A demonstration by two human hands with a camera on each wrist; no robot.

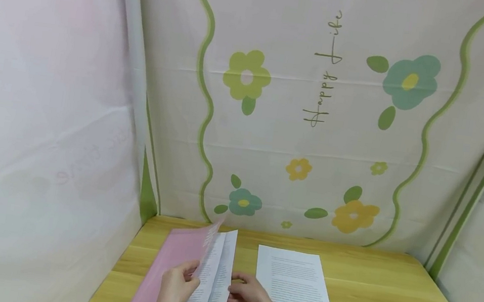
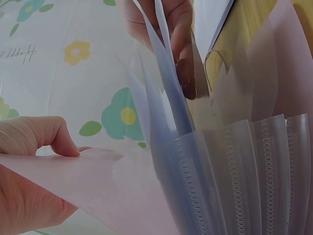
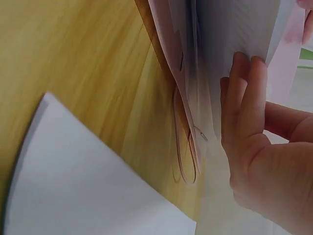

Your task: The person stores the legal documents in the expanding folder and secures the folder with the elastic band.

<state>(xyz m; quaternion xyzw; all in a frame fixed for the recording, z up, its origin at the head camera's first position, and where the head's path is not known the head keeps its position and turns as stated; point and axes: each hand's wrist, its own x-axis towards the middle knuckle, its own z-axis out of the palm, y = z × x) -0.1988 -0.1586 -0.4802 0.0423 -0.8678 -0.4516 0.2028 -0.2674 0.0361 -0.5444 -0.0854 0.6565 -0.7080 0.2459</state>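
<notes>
A pink file folder [image 1: 158, 262] stands open on the table, with printed sheets [image 1: 222, 276] among its leaves. My left hand [image 1: 175, 289] pinches the folder's pink front flap [image 2: 98, 181] between thumb and fingers. From the other side, my right hand [image 1: 252, 298] grips the sheets by their right edge, fingers on the back face and thumb across from them in the right wrist view. Clear pockets [image 2: 244, 176] with perforated strips fan out below the sheets in the left wrist view. A thin elastic cord [image 3: 178, 147] loops from the folder's edge. How deep the sheets sit is hidden.
A stack of printed paper [image 1: 294, 290] lies flat right of the folder, partly beneath my right forearm. The wooden table [image 1: 388, 298] extends further right. Flowered cloth [image 1: 289, 142] hangs behind the table, and pale cloth walls [image 1: 41, 145] close in both sides.
</notes>
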